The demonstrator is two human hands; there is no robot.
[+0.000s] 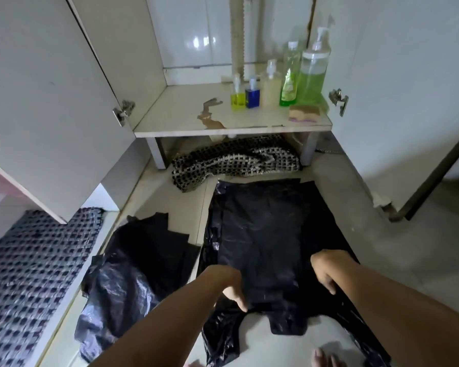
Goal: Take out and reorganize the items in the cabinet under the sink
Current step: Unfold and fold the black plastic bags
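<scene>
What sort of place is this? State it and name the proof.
Most likely a home kitchen or washroom floor, in front of an open under-sink cabinet. A ribbed drain hose runs down the cabinet's back, soap and detergent bottles line its shelf beside a sponge, and the floor is tiled.

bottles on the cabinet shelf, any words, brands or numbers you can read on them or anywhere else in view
No text in this view can be read.
Tall green bottle: has a printed label, too blurred to read.
Blue bottle: no legible print.
Yellow bottle: no legible print.
Large pump bottle and cream pump bottle: no lettering can be made out.
Black plastic bag on the floor and cabinet doors: no markings visible.
</scene>
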